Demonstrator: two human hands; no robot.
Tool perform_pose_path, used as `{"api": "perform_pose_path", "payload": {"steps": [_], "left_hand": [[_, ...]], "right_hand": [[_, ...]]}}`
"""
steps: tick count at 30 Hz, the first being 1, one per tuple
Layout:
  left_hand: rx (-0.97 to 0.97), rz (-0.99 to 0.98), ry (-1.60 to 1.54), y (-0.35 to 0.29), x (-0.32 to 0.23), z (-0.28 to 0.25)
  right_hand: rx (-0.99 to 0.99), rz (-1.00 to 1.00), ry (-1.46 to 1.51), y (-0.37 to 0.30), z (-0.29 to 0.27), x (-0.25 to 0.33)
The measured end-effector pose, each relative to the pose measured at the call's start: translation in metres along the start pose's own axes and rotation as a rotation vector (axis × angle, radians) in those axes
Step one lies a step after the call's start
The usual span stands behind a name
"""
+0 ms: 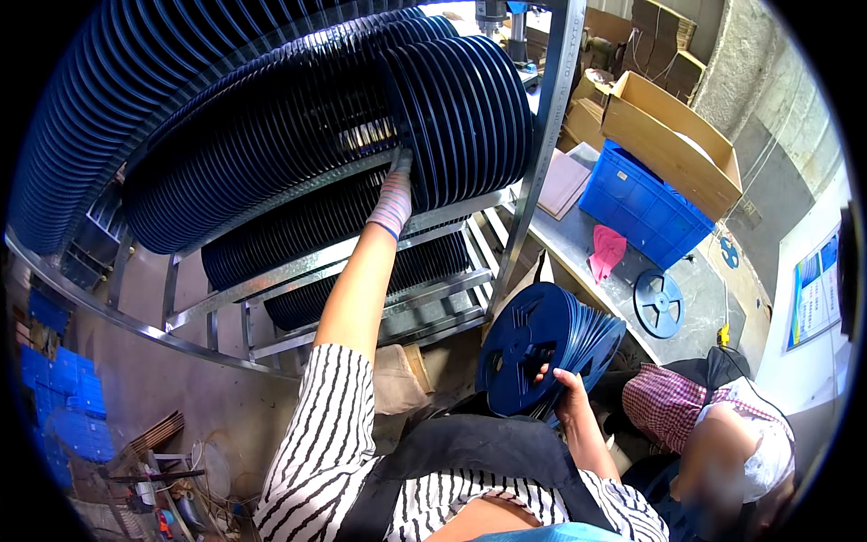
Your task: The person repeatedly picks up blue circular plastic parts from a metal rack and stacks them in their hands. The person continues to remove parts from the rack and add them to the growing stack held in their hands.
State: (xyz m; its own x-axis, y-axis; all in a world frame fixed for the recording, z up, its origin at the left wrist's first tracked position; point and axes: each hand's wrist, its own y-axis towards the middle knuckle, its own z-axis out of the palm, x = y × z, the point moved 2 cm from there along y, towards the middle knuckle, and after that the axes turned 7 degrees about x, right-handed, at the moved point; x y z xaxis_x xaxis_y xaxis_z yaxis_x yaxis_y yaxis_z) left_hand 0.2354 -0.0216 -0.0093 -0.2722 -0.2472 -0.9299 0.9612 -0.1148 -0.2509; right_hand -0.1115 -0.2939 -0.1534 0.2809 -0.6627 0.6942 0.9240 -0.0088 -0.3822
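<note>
My left hand (394, 200), in a striped knit glove with grey fingertips, reaches up to the metal rack. Its fingers look stretched out against the left end of a block of dark blue plastic reels (470, 117); the fingertips are partly hidden there. A longer row of the same reels (253, 154) lies to its left on the rail. Bare-fingered, my right hand (571, 397) grips a tilted stack of blue reels (519, 348) in front of my body. Its thumb lies on the rims and some fingers show through an opening in the end reel.
The metal rack (542, 135) holds further rows on lower rails. On the right bench stand a blue crate (646, 203) with a cardboard box (673, 135) on top, a pink cloth (607, 251) and a single blue reel (659, 303). Another person (722, 434) is close at lower right.
</note>
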Motion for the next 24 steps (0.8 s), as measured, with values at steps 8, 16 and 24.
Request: {"api": "perform_pose_path", "payload": {"steps": [8, 16, 24], "left_hand": [[-0.07, 0.32, 0.047, 0.035, -0.006, -0.021], [0.069, 0.5, -0.258, -0.002, -0.009, -0.013], [0.4, 0.16, -0.506, -0.132, -0.025, -0.086]], "right_hand": [[-0.032, -0.012, 0.054, -0.005, -0.003, -0.009], [-0.01, -0.037, 0.072, -0.002, 0.001, -0.005], [0.018, -0.005, 0.046, 0.004, 0.004, -0.004]]}}
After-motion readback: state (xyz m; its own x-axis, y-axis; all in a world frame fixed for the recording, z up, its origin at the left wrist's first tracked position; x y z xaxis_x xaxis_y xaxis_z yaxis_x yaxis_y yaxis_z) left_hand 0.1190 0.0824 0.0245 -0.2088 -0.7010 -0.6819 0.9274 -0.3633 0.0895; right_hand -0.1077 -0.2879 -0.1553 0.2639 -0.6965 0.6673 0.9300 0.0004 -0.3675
